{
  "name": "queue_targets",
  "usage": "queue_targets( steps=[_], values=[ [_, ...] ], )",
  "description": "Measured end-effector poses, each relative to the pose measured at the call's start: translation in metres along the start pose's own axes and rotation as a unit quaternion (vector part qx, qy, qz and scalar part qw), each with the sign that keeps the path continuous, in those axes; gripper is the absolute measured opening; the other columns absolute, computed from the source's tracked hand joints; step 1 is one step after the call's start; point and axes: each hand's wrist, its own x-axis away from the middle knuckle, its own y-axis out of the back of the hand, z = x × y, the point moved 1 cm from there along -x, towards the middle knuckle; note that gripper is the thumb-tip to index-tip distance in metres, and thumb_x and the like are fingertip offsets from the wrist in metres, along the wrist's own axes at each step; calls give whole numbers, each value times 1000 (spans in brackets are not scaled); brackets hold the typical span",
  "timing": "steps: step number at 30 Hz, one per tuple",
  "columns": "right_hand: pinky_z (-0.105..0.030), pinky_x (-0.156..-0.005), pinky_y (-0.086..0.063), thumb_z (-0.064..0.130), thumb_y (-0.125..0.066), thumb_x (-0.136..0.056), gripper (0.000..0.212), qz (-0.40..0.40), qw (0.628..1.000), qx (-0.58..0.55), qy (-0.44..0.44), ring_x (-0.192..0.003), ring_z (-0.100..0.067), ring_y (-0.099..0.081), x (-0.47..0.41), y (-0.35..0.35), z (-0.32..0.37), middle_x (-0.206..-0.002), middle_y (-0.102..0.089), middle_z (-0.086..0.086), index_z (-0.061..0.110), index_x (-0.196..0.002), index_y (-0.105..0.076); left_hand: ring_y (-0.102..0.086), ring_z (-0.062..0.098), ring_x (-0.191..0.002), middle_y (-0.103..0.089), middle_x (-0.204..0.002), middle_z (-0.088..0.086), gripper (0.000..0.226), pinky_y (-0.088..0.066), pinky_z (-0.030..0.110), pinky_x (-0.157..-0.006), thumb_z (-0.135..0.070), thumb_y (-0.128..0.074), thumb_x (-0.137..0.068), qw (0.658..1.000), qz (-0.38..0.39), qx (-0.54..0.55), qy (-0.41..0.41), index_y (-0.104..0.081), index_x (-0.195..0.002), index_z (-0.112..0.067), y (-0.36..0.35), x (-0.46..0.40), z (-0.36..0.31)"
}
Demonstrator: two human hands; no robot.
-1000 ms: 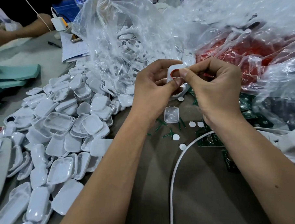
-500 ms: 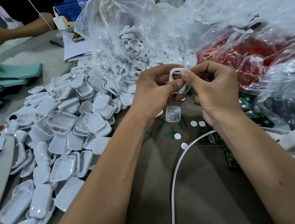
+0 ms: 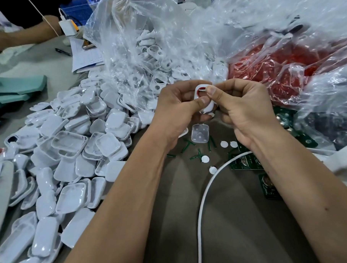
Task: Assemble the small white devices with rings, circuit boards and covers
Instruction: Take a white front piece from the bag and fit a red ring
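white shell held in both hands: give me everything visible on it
The white shell is a small rounded housing, glossy like moulded plastic, with an opening near its upper end where a red ring shows along the inner edge. It is held above the table, tilted, lower end towards the camera. The left hand grips it, thumb across its front; the right hand pinches at the opening with thumb and forefinger. Fingers hide much of the body, so its back and interior cannot be seen.

Assy workshop: bulk covers (image 3: 69, 143), PCBs (image 3: 247, 164).

Even light, glary plastic, warped edges
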Motion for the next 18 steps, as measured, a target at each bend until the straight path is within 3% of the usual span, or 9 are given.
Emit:
queue_targets(
  steps=[3, 6, 10, 14, 18],
  values=[
    [-31, -53, -59, 11, -84, -83, 11, -9, 1000, 8, 6, -68, -22, -73, -2, 1, -2, -80, -73, -15, 7, -84, -74, -73, 22, -78, -75, -91, 16, 22, -61, 32, -65, 4, -62, -97, 1000, -12, 5, 10, -70, -117, 4, 0, 0, 0],
    [-23, -46, -54, 10, -85, -83, 10, -20, 999, 30, 28, -64, -20, -73, -2, 0, -1, -76, -73, -12, 9, -83, -74, -74, 31, -89, -74, -103, 23, 21, -64, 39, -70, -5, -56, -103, 1000, -30, 2, 7, -71, -115, 4, 0, 0, 0],
    [-39, -59, -62, 14, -87, -83, 13, -24, 995, 77, 57, -74, -36, -76, -2, 0, -3, -79, -75, -15, 13, -80, -75, -73, 30, -77, -74, -95, 24, 21, -62, 38, -62, -5, -53, -105, 998, -49, -42, -13, -72, -106, 4, -5, 0, 0],
    [-29, -58, -54, 22, -88, -83, 15, -37, 985, 146, 85, -67, -20, -70, -3, 0, -4, -73, -73, -4, 18, -78, -75, -72, 28, -71, -73, -91, 21, 21, -61, 38, -60, -5, -54, -104, 995, -66, -75, -25, -73, -102, 3, -7, -1, 1],
    [-35, -63, -54, 36, -70, -98, 27, -10, 990, 139, 35, -70, -17, -62, -4, 0, -3, -80, -66, -7, 9, -92, -68, -71, 19, -65, -74, -89, 10, 21, -57, 30, -53, -10, -51, -107, 995, -88, -56, -2, -71, -108, 0, -6, -3, 2]
  ],
)
